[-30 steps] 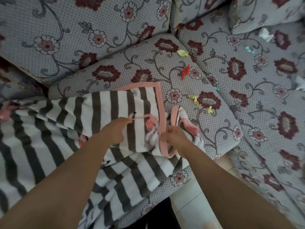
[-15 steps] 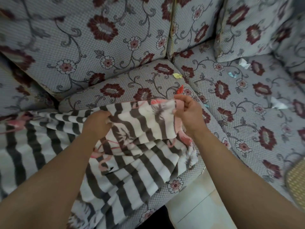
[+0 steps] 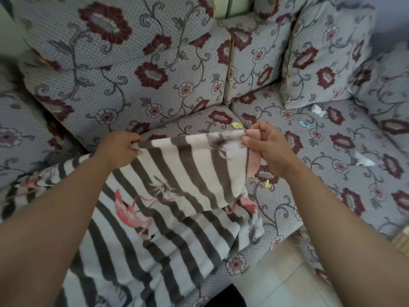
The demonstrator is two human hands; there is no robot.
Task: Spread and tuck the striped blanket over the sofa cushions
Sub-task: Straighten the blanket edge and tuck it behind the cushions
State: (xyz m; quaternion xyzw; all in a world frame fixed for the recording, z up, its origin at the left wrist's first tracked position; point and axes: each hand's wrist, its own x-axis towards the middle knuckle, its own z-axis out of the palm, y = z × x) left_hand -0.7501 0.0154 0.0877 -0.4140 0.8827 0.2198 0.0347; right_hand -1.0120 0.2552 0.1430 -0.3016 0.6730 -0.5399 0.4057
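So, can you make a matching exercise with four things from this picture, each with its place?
Things:
1. left hand
2. right hand
3. yellow scrap
4. white scrap

Places:
A. in front of the loose pillow
B. on the blanket's pink corner
C. just above the blanket's lifted edge
D. on the blanket's striped edge

Pairs: 1-D, 2-B, 3-C, 4-A

Single head-worn wide-angle view, forward and steeply down, close over sofa cushions (image 3: pixel 332 151) and both forearms.
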